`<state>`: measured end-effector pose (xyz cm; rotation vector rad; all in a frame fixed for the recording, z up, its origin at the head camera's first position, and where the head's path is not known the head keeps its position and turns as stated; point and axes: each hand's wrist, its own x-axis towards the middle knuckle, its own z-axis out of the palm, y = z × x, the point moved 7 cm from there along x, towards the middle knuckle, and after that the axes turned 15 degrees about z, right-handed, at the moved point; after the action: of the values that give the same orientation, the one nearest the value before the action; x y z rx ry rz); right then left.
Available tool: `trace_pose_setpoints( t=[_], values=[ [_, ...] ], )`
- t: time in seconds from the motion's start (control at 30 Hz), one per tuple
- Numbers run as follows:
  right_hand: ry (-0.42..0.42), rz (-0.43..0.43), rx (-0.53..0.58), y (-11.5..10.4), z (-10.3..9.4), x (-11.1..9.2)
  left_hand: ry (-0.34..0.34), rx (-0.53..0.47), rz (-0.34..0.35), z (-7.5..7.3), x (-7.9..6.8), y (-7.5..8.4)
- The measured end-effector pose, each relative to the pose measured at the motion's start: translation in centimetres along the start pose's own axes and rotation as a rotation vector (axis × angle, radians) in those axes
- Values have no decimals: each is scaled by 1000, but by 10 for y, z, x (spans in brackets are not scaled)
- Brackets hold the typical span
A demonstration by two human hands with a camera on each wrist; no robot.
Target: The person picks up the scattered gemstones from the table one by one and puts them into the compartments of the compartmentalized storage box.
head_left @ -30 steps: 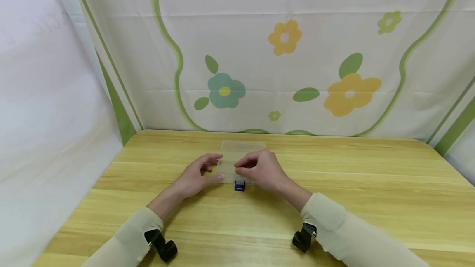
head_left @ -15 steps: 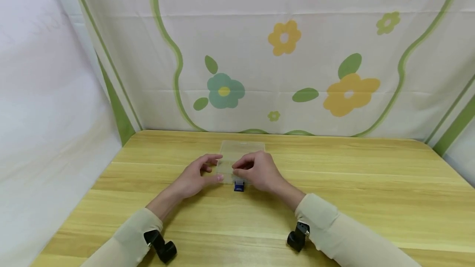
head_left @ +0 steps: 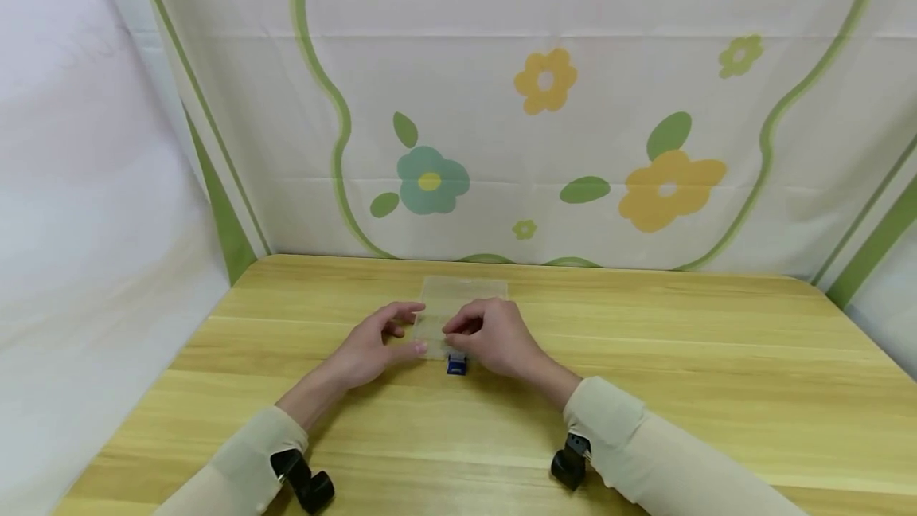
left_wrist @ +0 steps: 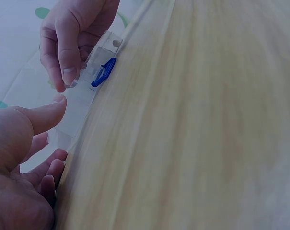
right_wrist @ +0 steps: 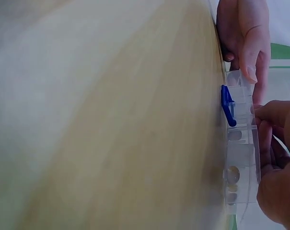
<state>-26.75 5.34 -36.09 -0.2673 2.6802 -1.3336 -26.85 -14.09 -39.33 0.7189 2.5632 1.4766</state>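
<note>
A flat clear plastic box (head_left: 430,329) with a blue clasp (head_left: 457,365) at its front lies on the wooden table. Its clear lid (head_left: 466,288) is laid back behind it. My left hand (head_left: 364,350) rests by the left end, fingers loosely bent and thumb near the front corner. Over the box's middle, my right hand (head_left: 499,338) has its thumb and forefinger tips brought close together. Whether a small item lies between those tips is too small to tell. Round shapes (right_wrist: 233,175) show through the box's clear front wall in the right wrist view.
The wood-grain table (head_left: 645,388) runs up to a white curtain (head_left: 487,86) printed with flowers. More white cloth (head_left: 107,181) hangs at the left side. Black wrist cameras (head_left: 571,462) sit on both sleeves.
My right hand has shifted slightly left and toward me over the box. The left hand holds its place by the box's end. The head view has tilted a little upward.
</note>
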Motion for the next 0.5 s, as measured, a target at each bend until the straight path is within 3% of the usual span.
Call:
trace_pose_setpoints(
  t=[0.5],
  values=[
    [-24,-23,-43,-7,7,2,12,14,1,-6,-6,-4]
  ],
)
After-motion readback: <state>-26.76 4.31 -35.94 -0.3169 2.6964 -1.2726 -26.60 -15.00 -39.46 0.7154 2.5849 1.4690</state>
